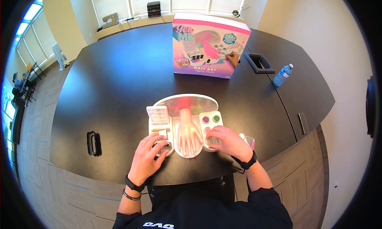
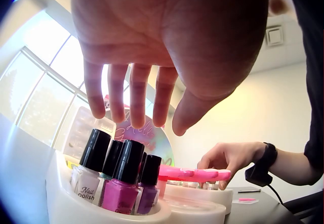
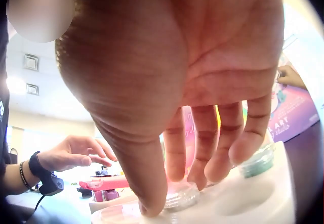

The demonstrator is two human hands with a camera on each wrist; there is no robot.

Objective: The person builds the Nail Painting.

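Note:
A white nail art station (image 1: 179, 98) stands on the table with a pink model hand (image 1: 187, 129) in its middle. Over its left holder my left hand (image 1: 148, 155) hovers, fingers spread loosely downward above several nail polish bottles (image 2: 121, 193) with black caps. Nothing is between those fingers in the left wrist view. On the right side my right hand (image 1: 229, 141) pinches a small clear jar (image 3: 182, 196) at the station's tray, thumb on one side and fingers on the other. A green jar (image 1: 216, 119) and a purple jar (image 1: 205, 119) sit farther back.
A pink nail art box (image 1: 211, 50) stands upright behind the station. To the right are a water bottle (image 1: 283, 75), a phone (image 1: 303, 123) and a table socket recess (image 1: 258, 63). A black strap-like item (image 1: 92, 143) lies at the left.

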